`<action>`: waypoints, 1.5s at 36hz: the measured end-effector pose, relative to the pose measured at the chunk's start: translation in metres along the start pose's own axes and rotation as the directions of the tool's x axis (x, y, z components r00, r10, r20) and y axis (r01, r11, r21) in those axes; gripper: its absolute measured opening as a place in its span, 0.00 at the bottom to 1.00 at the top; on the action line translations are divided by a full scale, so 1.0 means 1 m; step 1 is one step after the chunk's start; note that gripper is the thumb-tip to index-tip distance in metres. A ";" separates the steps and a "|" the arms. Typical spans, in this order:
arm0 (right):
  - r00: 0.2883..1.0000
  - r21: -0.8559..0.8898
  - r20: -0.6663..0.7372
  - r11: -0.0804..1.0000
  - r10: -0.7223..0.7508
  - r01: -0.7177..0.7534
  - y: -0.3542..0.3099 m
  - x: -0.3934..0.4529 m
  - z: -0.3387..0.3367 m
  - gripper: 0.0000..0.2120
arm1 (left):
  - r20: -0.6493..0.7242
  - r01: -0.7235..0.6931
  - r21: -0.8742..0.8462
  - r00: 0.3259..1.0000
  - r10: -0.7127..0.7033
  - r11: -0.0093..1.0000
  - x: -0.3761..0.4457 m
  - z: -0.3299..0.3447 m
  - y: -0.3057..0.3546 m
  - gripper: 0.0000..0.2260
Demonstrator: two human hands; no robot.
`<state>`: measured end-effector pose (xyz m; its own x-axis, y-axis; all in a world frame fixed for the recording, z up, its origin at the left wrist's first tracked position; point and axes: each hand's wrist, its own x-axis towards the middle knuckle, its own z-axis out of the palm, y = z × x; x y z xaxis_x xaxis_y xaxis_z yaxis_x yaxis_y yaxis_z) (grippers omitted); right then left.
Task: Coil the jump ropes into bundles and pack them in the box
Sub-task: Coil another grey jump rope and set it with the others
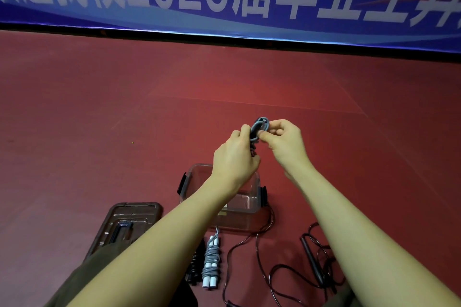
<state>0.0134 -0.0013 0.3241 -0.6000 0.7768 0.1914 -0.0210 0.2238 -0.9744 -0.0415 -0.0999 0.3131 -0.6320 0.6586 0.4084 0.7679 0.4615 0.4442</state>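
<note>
Holding a grey rope (259, 129) up beyond the box (245, 203), both hands work its coil: the left hand (234, 157) grips the bundled strands so they cannot spring apart, while the right hand (284, 139) pinches the top loop, probably to wrap or tuck it. Nearer than the box lie a finished grey bundle (211, 263), a black bundle (195, 266) and loose dark ropes (259, 257), waiting. To the box's left the lid (124, 222) lies off, keeping it ready for packing.
</note>
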 end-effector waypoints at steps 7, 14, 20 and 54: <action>0.998 0.018 0.023 0.998 0.057 -0.058 0.000 0.002 -0.002 0.09 | 0.016 0.004 0.038 1.000 -0.005 0.999 -0.003 0.005 0.001 0.15; 1.000 0.043 0.003 0.999 0.000 0.000 -0.003 0.002 -0.005 0.14 | 0.032 0.001 0.118 0.999 -0.004 0.993 0.002 -0.002 -0.001 0.29; 0.999 0.034 -0.031 0.998 -0.044 0.045 -0.002 0.000 -0.003 0.14 | 0.073 -0.033 0.047 0.997 0.029 0.998 0.002 -0.001 0.000 0.25; 0.995 0.151 0.061 0.987 -0.073 0.063 -0.003 -0.002 -0.011 0.15 | -0.024 0.178 -0.293 0.981 -0.193 0.940 0.004 -0.008 0.003 0.24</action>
<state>0.0234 0.0026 0.3283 -0.6446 0.7211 0.2540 -0.1791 0.1805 -0.9671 -0.0429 -0.1005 0.3229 -0.7706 0.5427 0.3340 0.5788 0.3767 0.7232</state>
